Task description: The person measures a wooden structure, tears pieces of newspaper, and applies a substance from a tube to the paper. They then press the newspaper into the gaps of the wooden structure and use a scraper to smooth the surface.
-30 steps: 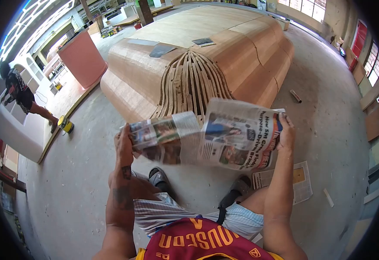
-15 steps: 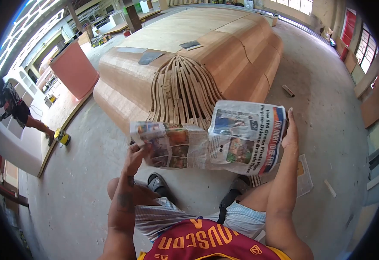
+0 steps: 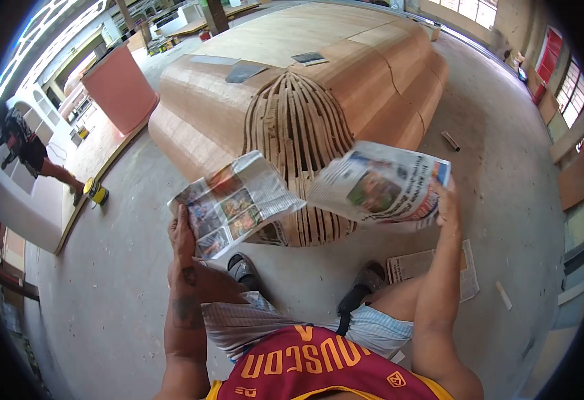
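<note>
My left hand point(image 3: 182, 233) grips the outer edge of a newspaper piece point(image 3: 235, 203) covered in small photos. At the right, my right hand point(image 3: 446, 200) pinches the edge of another newspaper piece point(image 3: 385, 183) with a photo and bold print, slightly blurred. A gap separates the two pieces in front of me. Behind them stands a large wooden form point(image 3: 205, 107) with a ribbed, slatted end point(image 3: 292, 127), partly hidden by the paper.
More newspaper point(image 3: 468, 270) lies on the floor by my right foot. A cardboard tube point(image 3: 450, 141) and a thin strip point(image 3: 503, 295) are on the right. At the left, a person point(image 3: 25, 147) stands near a yellow can point(image 3: 96, 191) and a pink panel point(image 3: 120, 97).
The newspaper, joined across the middle before, is now in two separate pieces. My left hand has moved left with its piece, and the right piece has tilted.
</note>
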The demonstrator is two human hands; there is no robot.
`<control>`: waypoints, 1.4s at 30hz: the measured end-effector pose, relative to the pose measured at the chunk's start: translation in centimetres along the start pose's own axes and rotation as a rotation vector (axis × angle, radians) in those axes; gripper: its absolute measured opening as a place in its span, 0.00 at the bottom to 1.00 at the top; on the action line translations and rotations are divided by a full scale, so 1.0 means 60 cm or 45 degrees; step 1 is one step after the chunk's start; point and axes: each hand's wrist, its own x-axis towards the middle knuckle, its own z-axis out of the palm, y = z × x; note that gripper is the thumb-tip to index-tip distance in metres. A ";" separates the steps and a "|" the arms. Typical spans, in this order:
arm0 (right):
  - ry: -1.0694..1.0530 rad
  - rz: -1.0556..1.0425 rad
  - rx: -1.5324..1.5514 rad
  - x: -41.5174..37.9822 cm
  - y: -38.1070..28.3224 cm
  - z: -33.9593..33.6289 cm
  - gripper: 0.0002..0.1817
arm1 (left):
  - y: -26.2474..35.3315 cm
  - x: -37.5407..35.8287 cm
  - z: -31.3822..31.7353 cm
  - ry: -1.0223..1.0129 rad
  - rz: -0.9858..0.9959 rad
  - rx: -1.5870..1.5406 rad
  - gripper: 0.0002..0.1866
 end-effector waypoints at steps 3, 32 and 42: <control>0.278 -0.026 0.066 0.024 -0.001 -0.083 0.26 | 0.016 0.016 -0.077 0.128 0.032 0.067 0.18; -1.085 -0.872 -0.918 -0.293 -0.121 0.297 0.45 | 0.245 -0.263 0.186 -1.353 0.096 0.939 0.12; -1.286 -0.282 -0.414 -0.303 -0.056 0.323 0.27 | 0.277 -0.265 0.099 -0.911 0.119 1.298 0.28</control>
